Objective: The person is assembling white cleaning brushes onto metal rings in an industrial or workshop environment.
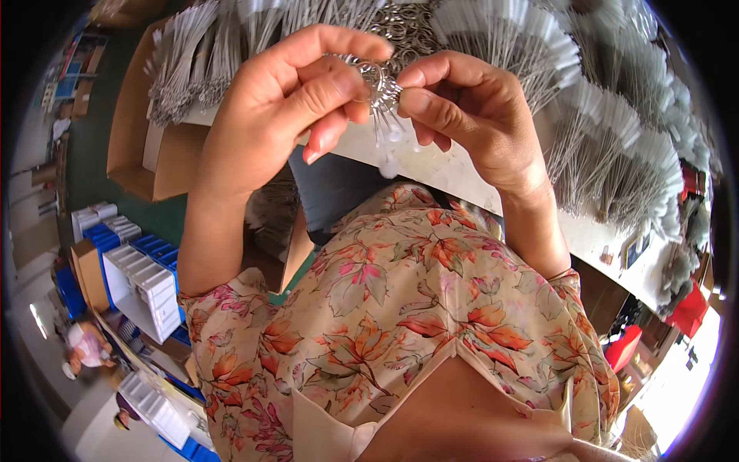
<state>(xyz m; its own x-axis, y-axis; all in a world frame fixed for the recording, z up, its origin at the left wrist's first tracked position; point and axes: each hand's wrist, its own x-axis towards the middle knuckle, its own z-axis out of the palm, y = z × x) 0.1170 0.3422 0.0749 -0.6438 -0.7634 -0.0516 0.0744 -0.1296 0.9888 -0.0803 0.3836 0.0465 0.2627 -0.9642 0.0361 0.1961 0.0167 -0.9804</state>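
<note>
Ring bunch: While both hands meet above the white table (443, 168), the bunch of metal rings (376, 83) sits between their fingertips, above the table's far part.
Long axis: from the rings, thin wires with pale tips (391, 166) trail toward the table's near edge, roughly at right angles to the line joining the hands.
Left hand (289, 100): nearer the bulk of the bunch, on its left; thumb and curled fingers closed around the rings, forefinger arched over the top, lower fingers loose.
Right hand (466, 115): at the bunch's right side; thumb and forefinger nearly together in a pinch on its edge. Which ring or wire they grip is too small to tell.
Loose rings (406, 29): heaped on the table, just beyond the hands.
Wire brushes (593, 146): white-tipped bundles along the table's right side.
Cardboard box (175, 168): beside the table's left end.
</note>
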